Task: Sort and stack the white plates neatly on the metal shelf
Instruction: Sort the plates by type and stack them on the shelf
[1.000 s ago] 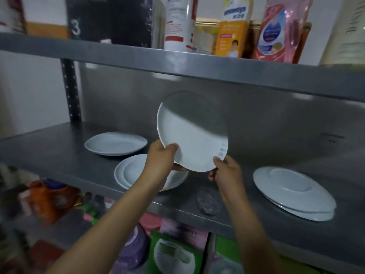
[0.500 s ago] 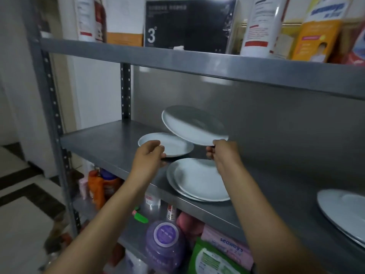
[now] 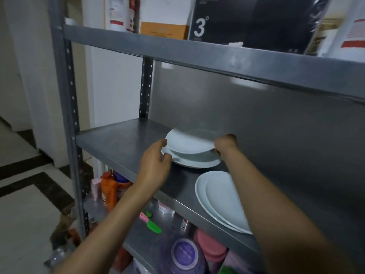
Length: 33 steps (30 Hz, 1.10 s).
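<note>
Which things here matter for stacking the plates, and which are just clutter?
Job: held plate in right hand; plate beneath; left hand; front pair of plates; metal shelf.
Clutter: black box; orange bottle; purple lid.

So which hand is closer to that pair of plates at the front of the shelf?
Right. Its forearm passes directly over the front plates, though the right hand itself grips the tilted plate farther back. The left hand sits off to their left, by the back stack.

White plates (image 3: 189,145) on a grey metal shelf (image 3: 122,141).
</note>
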### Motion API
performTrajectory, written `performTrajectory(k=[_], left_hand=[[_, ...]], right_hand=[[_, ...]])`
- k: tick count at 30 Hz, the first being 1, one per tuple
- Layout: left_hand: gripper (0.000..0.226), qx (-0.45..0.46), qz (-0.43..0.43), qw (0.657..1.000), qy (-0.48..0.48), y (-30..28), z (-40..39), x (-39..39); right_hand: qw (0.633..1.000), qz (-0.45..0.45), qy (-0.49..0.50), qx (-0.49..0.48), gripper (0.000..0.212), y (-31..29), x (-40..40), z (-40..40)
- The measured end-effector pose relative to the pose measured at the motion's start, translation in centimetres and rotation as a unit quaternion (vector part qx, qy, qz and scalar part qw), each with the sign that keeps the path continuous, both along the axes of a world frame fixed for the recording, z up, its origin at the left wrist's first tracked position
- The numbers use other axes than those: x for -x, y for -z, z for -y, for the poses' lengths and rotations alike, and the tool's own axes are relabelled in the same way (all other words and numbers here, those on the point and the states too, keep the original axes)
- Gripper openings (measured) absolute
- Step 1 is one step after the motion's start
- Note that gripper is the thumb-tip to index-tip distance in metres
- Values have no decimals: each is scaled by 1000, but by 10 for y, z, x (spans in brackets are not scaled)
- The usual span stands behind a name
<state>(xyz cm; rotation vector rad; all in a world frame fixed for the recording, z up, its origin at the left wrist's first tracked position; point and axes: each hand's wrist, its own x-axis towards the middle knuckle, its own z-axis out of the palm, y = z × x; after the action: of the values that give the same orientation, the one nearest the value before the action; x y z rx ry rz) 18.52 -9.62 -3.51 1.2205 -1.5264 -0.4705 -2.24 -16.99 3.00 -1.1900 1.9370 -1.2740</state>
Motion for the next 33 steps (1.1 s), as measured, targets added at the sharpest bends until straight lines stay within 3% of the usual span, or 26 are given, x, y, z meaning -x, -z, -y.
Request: performTrajectory(k=[4,8,16,20,22,27,33], left_hand=[[42,20,47,999,0,4,22,-2],[44,14,89,996,-6,4,38,1],[40,28,153,988,12,6,57,7],[30,45,184,981,29,-2,54,14],[36,63,230,970,51,-4,55,18],[47,85,299,946,91,-8,49,38],[53,121,328,930,109,-28,22,83]], right_hand=[[997,-62,21,-39,27,11,5,18],[989,-115,-6,-89,15,17,6,28],[946,-291,-36,-134,6,19,13,34],[929,-334,-50,-150,9,23,17,35],[923,-348,-56,-157,10,21,18,34],[912,-380,-70,-138,9,11,26,22],[893,-444,-29,-68,26,-10,57,-26]])
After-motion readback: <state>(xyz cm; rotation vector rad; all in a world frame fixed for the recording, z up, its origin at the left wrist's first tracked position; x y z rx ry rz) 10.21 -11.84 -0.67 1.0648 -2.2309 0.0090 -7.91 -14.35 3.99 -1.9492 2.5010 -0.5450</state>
